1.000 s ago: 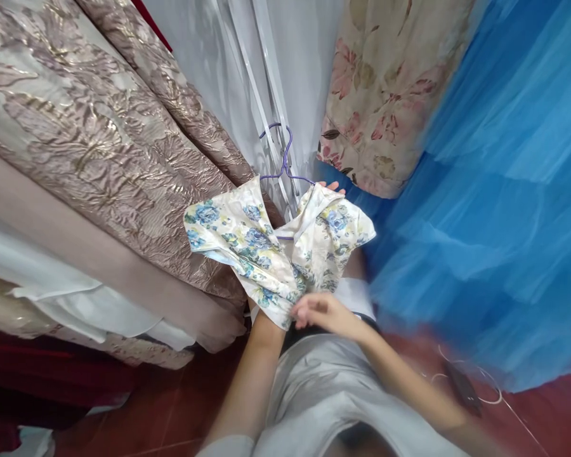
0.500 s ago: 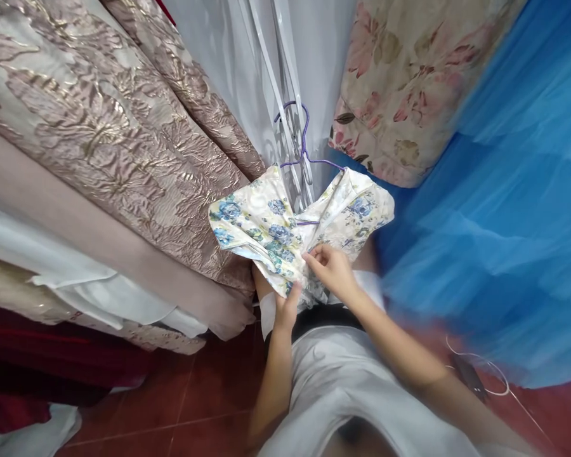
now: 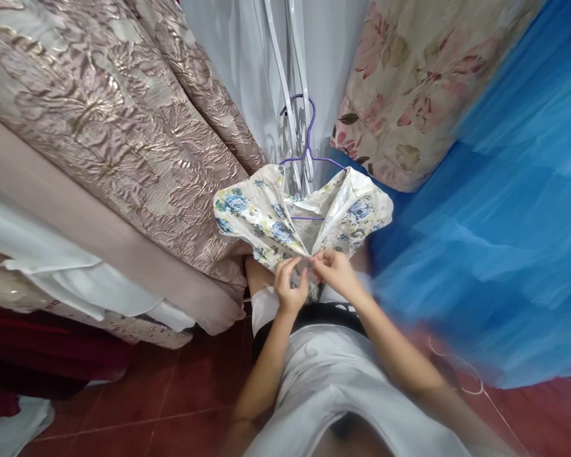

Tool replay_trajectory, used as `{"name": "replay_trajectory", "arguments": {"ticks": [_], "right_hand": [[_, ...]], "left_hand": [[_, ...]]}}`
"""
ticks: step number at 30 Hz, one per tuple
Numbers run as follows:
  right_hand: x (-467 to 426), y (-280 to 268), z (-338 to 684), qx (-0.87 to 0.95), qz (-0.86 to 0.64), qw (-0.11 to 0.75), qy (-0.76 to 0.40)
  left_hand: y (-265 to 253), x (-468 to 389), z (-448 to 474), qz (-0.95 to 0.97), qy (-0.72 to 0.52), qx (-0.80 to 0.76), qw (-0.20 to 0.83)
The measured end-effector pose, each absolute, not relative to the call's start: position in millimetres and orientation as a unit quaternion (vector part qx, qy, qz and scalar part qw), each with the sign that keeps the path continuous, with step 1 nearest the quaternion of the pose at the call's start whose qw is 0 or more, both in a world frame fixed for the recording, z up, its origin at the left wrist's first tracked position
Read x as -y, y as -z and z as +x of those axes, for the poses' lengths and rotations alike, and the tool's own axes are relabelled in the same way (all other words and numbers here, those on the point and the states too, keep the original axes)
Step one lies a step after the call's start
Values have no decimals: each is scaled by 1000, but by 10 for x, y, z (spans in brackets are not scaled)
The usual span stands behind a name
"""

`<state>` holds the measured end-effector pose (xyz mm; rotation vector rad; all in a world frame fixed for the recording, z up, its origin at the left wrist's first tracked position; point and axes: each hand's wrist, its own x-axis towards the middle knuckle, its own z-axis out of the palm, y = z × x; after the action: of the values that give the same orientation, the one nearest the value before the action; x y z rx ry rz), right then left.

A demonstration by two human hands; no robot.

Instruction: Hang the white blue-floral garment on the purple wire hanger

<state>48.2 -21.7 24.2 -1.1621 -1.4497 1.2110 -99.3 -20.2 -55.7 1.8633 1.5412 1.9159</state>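
Note:
A cream dress (image 3: pixel 257 203) with blue flowers hangs on a purple hanger (image 3: pixel 309 130), over my lap. It is open in a V at the neck, and the two edges meet at a low point between my hands. At that point my right hand (image 3: pixel 335 273) pinches the right edge with thumb and forefinger. Close beside it, my left hand (image 3: pixel 290 285) has its fingers curled on the cloth at the left edge, the thumb bent toward them. Whether a zip pull or a fastener lies under the fingertips is too small to tell. The lower part of the dress is hidden behind my hands.
Pink brocade cloth (image 3: pixel 105 127) and other garments hang on the left. White straps (image 3: pixel 292 63) drop behind the hanger. To the right hang a rose-printed cloth (image 3: pixel 419 95) and blue tulle (image 3: pixel 485 254). A white cable (image 3: pixel 476 387) lies on the red tiled floor (image 3: pixel 190 419).
My left hand has moved up from the lower side of the dress to the bottom of the neck opening, beside my right hand. The neckline now spreads wider and its edges lie more even.

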Motion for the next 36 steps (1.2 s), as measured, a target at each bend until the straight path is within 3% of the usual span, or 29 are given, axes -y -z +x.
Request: {"name": "replay_trajectory", "arguments": {"ticks": [5,20,26,28,31,33,36], "right_hand": [[261,-208,433,504,-426,519,-543],[-392,-1249,351,464,-356,682,-439],[-535,-1463,386,470,-331,705,-416],[-506,-1452,427,476,-327,701,-418],[-442,-1402,492,485,-335,690,-420],[-422,-1384,530,498,-340,679,-419],[-459,-1389,553,520,-336,666,-415]], "left_hand": [[464,91,-683,584,-644,-465,168],[419,138,-438,707,-537,-419,191],[540,153,-396,719,-520,-393,242],[379,133,-477,698,-562,-386,220],[-238,-7,-681,654,-656,-371,65],[-769,-190,-827,683,-648,-336,-24],[-1376,-515,-992,783,-543,-299,-52]]}}
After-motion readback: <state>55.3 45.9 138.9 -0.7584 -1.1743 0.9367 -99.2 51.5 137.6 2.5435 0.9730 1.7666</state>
